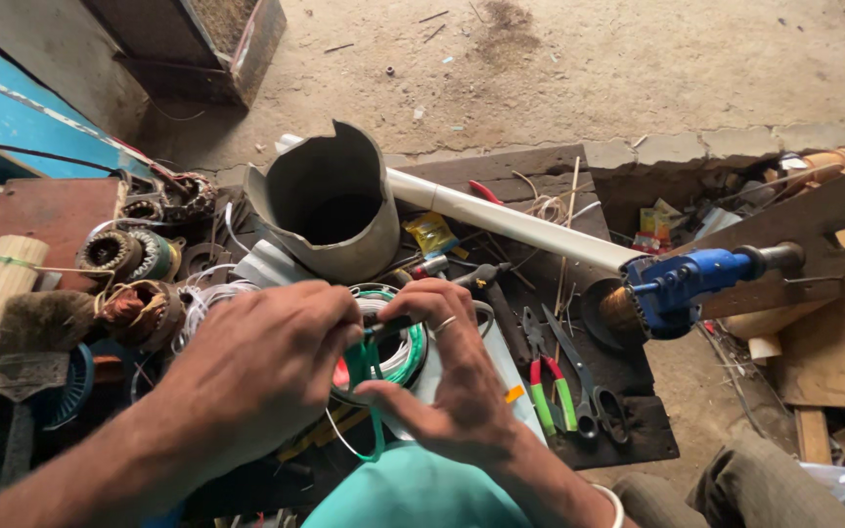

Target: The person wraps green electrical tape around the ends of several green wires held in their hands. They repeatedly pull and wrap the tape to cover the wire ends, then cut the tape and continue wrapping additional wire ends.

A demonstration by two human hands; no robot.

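My left hand [251, 376] and my right hand [447, 376] meet over a cluttered low workbench, both pinching a thin green wire [369, 391] that loops down between them. Under the hands lies a coil of green and white wire [405, 347]. My right hand wears a ring and a bangle at the wrist. A teal rounded object [413, 489] sits just below the hands, close to me.
A broken grey pipe section [330, 200] stands behind the hands, with a long white pipe [520, 223] beside it. Motor windings [134, 256] lie left. Red-and-green pliers [550, 381], scissors [579, 376] and a blue tool [682, 284] lie right, on a dark board [628, 430].
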